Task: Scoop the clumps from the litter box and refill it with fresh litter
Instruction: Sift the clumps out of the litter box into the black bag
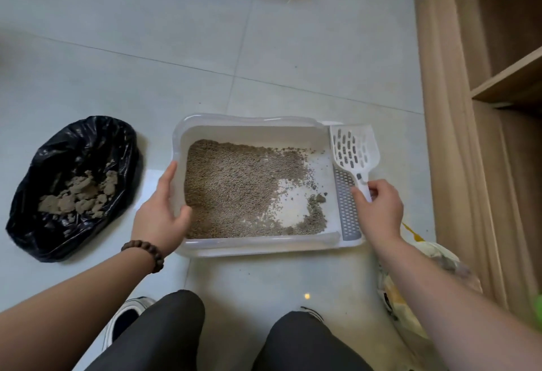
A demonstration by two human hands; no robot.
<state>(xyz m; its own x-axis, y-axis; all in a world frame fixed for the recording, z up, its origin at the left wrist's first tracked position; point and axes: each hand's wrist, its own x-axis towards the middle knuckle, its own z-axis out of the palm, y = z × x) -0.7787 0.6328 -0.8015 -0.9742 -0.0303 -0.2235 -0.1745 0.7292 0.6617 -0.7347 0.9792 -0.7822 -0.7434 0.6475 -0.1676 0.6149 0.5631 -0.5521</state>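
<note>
**Desk:** What is sitting at the centre of the frame?

**Photographer:** The litter box (258,241) is lying on the tiled floor (117,62), just beyond the person's knees. Grey litter (231,188) is covering its left and middle, while the bare white base is showing through at the near right, where a small clump (320,198) is still lying.

**Desk:** How far along is the job looking?

**Photographer:** Scooping is appearing close to finished. Clumps are piling up inside the black bag (73,188), which is lying open on the floor, left of the box. The refill is not looking started: the layer is thin, and a yellow-and-white sack (410,297), possibly the fresh litter, is lying at the near right, half hidden behind the arm.

**Desk:** And the hands?

**Photographer:** The left hand (161,218) is spreading wide over the box's left wall, thumb inside and fingers outside, steadying it. The right hand (381,209) is pinching narrowly around the handle of the white scoop (355,147), whose slotted head is resting over the box's far right corner, above the grey grated step.
</note>
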